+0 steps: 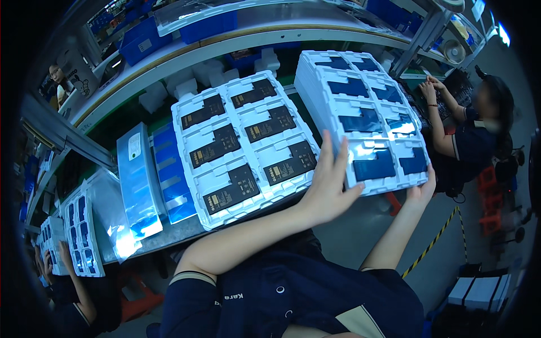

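Note:
A tall stack of white plastic trays [318, 104] stands at the right end of the bench. Flat dark blue-looking L-shaped batteries [360, 120] fill the pockets of its top tray, some shining with glare. My left hand [329, 188] grips the top tray's near left edge, thumb at the corner and fingers stretched along its side. At the near right corner my right hand [422, 188] holds the tray's edge, its fingers partly hidden beneath. Left of this stack, another white tray [246, 147] carries black L-shaped batteries [231, 191], one in each pocket.
A film-wrapped flat pack [138, 174] and blue film-covered sheets [172, 169] lie left of the trays. White foam pieces [186, 84] sit behind, below a shelf [270, 39] with blue bins [143, 42]. Co-workers [473, 127] work at both ends of the bench.

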A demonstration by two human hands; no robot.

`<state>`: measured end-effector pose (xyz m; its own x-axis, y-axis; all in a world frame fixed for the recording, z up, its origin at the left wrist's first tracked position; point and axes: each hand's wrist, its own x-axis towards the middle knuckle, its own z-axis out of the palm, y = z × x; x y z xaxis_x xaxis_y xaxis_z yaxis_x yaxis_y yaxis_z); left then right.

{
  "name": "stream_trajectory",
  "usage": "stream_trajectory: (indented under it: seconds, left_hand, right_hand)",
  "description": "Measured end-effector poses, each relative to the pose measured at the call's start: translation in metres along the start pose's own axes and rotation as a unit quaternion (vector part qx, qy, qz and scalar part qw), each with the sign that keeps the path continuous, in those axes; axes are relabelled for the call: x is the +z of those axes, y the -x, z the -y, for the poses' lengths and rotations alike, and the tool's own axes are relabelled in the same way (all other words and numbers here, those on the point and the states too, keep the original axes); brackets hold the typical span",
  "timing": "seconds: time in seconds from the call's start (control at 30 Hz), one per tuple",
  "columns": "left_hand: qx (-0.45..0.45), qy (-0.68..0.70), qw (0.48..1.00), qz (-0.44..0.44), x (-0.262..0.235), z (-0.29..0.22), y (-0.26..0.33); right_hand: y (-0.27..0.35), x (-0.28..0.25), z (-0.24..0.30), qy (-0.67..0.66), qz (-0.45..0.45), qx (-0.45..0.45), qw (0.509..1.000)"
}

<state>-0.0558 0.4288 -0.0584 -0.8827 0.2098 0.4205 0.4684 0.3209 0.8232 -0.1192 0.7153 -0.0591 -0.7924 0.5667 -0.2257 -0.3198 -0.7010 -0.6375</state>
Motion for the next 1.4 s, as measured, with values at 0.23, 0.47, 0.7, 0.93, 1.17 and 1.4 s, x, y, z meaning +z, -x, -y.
stream_trajectory:
  seconds: [0.23, 0.47, 0.7, 0.93, 1.17, 1.4]
  left_hand:
    - [0.122, -0.220, 0.962, 0.103, 0.008, -0.002, -0.013]
    - [0.136, -0.136, 0.965, 0.180, -0.063, -0.034, 0.038]
    - [-0.031, -0.209, 0.946, -0.245, -0.192, 0.003, 0.137]
    - [-0.287, -0.491, 0.810, -0.144, -0.216, 0.077, 0.171]
    - [-0.269, -0.561, 0.775, -0.109, -0.208, 0.095, 0.170]
    - [-0.287, -0.550, 0.781, -0.070, -0.207, 0.106, 0.170]
  right_hand:
    - [-0.087, 0.028, -0.031, 0.045, 0.153, -0.111, 0.981]
    - [-0.162, 0.051, -0.049, 0.174, 0.104, -0.153, 0.967]
    - [-0.159, 0.045, -0.042, 0.255, 0.102, -0.133, 0.952]
    - [-0.153, 0.046, -0.040, 0.272, 0.121, -0.125, 0.946]
    - [-0.146, 0.046, -0.036, 0.285, 0.128, -0.101, 0.945]
    - [-0.175, 0.040, -0.045, 0.230, 0.096, -0.141, 0.958]
